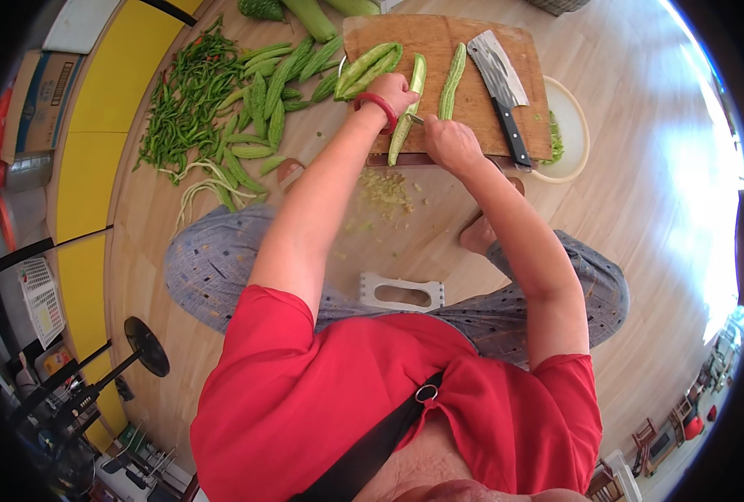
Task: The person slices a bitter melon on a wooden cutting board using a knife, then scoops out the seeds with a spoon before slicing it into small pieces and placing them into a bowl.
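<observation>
A halved bitter melon (pixel 400 140), its pale hollow side up, lies slantwise across the near part of the wooden cutting board (pixel 439 33). My left hand (pixel 393 94) is closed on it around the middle. My right hand (pixel 452 144) grips a small metal tool (pixel 416 120) whose tip rests at the melon's hollow; the fist hides most of it, so its kind does not show. Further halves (pixel 368 70) lie at the board's left. Another bitter melon piece (pixel 452 82), bumpy side up, lies right of my hands. Beside that is a cleaver (pixel 497 71) with a black handle.
Scraped pulp and seeds (pixel 387 191) litter the floor before the board. A pale basin (pixel 574 125) with green slices sits partly under the board's right side. At left are green chillies (pixel 189 96), whole bitter melons (pixel 276 90) and long beans (pixel 207 188). A white stool (pixel 401 291) shows between my legs.
</observation>
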`<action>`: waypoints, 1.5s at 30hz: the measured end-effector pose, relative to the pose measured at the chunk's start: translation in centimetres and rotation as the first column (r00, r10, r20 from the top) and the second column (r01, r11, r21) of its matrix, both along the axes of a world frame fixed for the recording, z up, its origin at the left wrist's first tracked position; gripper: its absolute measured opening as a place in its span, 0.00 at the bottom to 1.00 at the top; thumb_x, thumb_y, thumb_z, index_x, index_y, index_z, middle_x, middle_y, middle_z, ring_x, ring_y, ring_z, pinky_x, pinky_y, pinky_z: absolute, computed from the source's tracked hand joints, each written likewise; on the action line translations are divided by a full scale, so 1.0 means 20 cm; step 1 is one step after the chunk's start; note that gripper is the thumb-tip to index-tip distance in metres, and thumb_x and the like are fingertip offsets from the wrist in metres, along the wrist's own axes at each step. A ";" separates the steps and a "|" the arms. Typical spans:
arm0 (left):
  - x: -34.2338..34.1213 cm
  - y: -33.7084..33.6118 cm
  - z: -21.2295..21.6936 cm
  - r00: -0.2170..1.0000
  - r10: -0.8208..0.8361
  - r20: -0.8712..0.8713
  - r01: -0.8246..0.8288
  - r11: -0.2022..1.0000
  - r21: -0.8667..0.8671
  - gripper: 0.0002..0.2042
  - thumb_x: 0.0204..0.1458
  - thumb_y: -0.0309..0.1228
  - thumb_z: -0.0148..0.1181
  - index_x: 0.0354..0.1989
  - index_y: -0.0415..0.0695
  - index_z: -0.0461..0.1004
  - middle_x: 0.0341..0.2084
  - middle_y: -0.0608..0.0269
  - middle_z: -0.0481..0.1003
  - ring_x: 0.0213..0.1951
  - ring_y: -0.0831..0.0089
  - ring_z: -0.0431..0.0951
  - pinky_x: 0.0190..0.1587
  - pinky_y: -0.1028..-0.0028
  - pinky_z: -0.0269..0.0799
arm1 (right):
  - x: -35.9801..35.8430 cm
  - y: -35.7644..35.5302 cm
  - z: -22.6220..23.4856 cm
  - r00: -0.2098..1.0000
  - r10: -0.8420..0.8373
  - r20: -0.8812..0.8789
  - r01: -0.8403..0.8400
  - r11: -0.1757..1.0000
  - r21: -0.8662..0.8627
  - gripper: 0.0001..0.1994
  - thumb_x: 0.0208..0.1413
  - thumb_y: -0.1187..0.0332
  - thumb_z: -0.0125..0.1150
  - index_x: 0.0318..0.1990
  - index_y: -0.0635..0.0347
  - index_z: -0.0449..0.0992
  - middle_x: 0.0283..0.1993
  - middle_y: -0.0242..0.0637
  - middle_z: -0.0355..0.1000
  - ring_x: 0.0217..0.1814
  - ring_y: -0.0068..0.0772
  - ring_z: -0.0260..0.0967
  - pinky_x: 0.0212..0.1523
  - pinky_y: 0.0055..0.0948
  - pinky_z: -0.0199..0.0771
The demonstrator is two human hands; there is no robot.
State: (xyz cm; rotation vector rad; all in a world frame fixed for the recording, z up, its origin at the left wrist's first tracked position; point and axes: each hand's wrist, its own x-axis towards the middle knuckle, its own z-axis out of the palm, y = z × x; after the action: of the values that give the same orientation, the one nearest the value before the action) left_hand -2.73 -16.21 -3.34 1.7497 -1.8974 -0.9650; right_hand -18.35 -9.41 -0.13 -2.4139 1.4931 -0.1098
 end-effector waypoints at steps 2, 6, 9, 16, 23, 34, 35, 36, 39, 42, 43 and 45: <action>-0.01 0.00 0.01 0.999 0.004 0.035 -0.003 1.000 -0.031 0.13 0.42 0.38 0.61 0.25 0.38 0.73 0.20 0.54 0.74 0.24 0.64 0.75 0.30 0.69 0.70 | 0.00 0.02 0.00 0.999 0.036 0.025 -0.035 0.999 -0.007 0.06 0.49 0.70 0.44 0.26 0.63 0.66 0.22 0.51 0.71 0.27 0.51 0.72 0.30 0.44 0.72; -0.01 0.01 0.00 0.999 0.025 0.045 -0.024 1.000 -0.017 0.14 0.41 0.38 0.61 0.26 0.38 0.74 0.23 0.53 0.75 0.27 0.63 0.75 0.33 0.68 0.69 | 0.06 0.13 -0.02 0.999 0.044 0.019 -0.044 0.999 0.000 0.05 0.49 0.72 0.43 0.26 0.62 0.65 0.20 0.50 0.70 0.25 0.50 0.71 0.27 0.43 0.72; 0.00 0.00 -0.02 0.998 0.030 0.050 -0.028 0.999 -0.040 0.14 0.41 0.38 0.61 0.26 0.39 0.74 0.23 0.53 0.75 0.27 0.63 0.75 0.33 0.68 0.69 | 0.05 0.15 -0.03 0.999 0.043 0.006 -0.043 0.999 0.000 0.05 0.49 0.72 0.43 0.27 0.62 0.65 0.21 0.49 0.71 0.25 0.48 0.72 0.27 0.42 0.72; 0.01 0.00 -0.02 0.997 0.035 0.075 -0.034 0.999 -0.018 0.13 0.41 0.39 0.61 0.25 0.39 0.74 0.22 0.54 0.75 0.27 0.64 0.74 0.32 0.69 0.69 | 0.10 0.37 -0.05 0.962 0.269 0.034 -0.271 0.958 0.090 0.04 0.47 0.72 0.44 0.30 0.61 0.64 0.21 0.48 0.71 0.24 0.46 0.72 0.25 0.42 0.72; 0.02 0.01 -0.03 1.000 -0.006 0.002 0.006 1.000 0.011 0.12 0.45 0.37 0.60 0.27 0.39 0.71 0.17 0.60 0.72 0.18 0.72 0.71 0.23 0.72 0.67 | 0.02 0.23 0.12 0.966 0.259 0.009 -0.259 0.963 0.069 0.06 0.47 0.71 0.45 0.25 0.63 0.67 0.22 0.50 0.71 0.26 0.49 0.72 0.29 0.43 0.72; 0.01 -0.01 -0.03 0.997 -0.023 -0.076 0.029 0.996 0.079 0.12 0.46 0.36 0.59 0.27 0.39 0.69 0.17 0.62 0.71 0.16 0.75 0.70 0.19 0.73 0.66 | 0.00 -0.05 0.06 0.987 0.016 -0.158 -0.025 0.998 -0.057 0.07 0.51 0.70 0.43 0.29 0.61 0.68 0.24 0.47 0.73 0.28 0.45 0.73 0.29 0.40 0.73; 0.00 -0.02 -0.03 0.996 -0.018 -0.092 0.026 0.996 0.086 0.11 0.46 0.36 0.59 0.27 0.39 0.70 0.18 0.60 0.72 0.17 0.73 0.71 0.21 0.71 0.67 | 0.01 -0.06 0.05 0.983 0.022 -0.182 -0.033 0.998 -0.058 0.07 0.51 0.70 0.43 0.29 0.61 0.68 0.25 0.47 0.73 0.28 0.44 0.74 0.29 0.39 0.73; 0.00 -0.02 -0.02 0.998 -0.025 -0.055 0.029 0.998 0.062 0.12 0.46 0.36 0.59 0.27 0.39 0.70 0.18 0.59 0.72 0.18 0.72 0.71 0.22 0.71 0.67 | 0.02 -0.06 0.05 0.978 0.030 -0.206 -0.042 0.998 -0.054 0.07 0.52 0.70 0.44 0.30 0.62 0.67 0.25 0.46 0.73 0.28 0.44 0.74 0.28 0.39 0.73; 0.01 -0.02 -0.01 0.999 -0.035 0.042 0.035 0.999 -0.014 0.13 0.45 0.39 0.58 0.26 0.39 0.71 0.20 0.55 0.74 0.23 0.65 0.73 0.29 0.67 0.68 | 0.04 -0.07 0.07 0.966 0.074 -0.247 -0.084 0.996 -0.032 0.07 0.52 0.69 0.44 0.29 0.62 0.68 0.25 0.46 0.73 0.28 0.42 0.74 0.29 0.38 0.74; 0.01 0.00 0.01 0.996 -0.030 0.087 0.033 0.999 -0.027 0.14 0.44 0.40 0.57 0.25 0.39 0.72 0.21 0.54 0.74 0.26 0.62 0.74 0.31 0.66 0.68 | 0.05 -0.05 0.07 0.967 0.103 -0.231 -0.112 0.993 -0.029 0.08 0.51 0.69 0.44 0.28 0.63 0.68 0.24 0.46 0.73 0.28 0.43 0.74 0.29 0.37 0.74; 0.00 0.00 0.03 0.997 -0.015 0.079 0.014 1.000 0.018 0.14 0.42 0.38 0.57 0.28 0.39 0.75 0.27 0.48 0.75 0.32 0.55 0.75 0.38 0.63 0.69 | 0.04 -0.05 0.06 0.969 0.098 -0.225 -0.108 0.994 -0.032 0.08 0.51 0.69 0.44 0.28 0.63 0.68 0.23 0.46 0.73 0.28 0.43 0.74 0.29 0.37 0.74; -0.02 0.00 0.04 0.996 -0.003 0.085 0.002 1.000 0.008 0.13 0.43 0.38 0.56 0.28 0.38 0.74 0.27 0.47 0.75 0.32 0.55 0.75 0.38 0.64 0.69 | 0.03 -0.05 0.05 0.973 0.093 -0.209 -0.101 0.994 -0.030 0.08 0.51 0.69 0.44 0.28 0.63 0.68 0.23 0.47 0.73 0.27 0.43 0.74 0.30 0.38 0.74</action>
State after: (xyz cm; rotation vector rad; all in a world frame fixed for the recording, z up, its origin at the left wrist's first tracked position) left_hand -3.09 -16.26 -2.47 1.8205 -1.9509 -0.9136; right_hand -17.70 -10.35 0.86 -2.5932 1.4659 0.1396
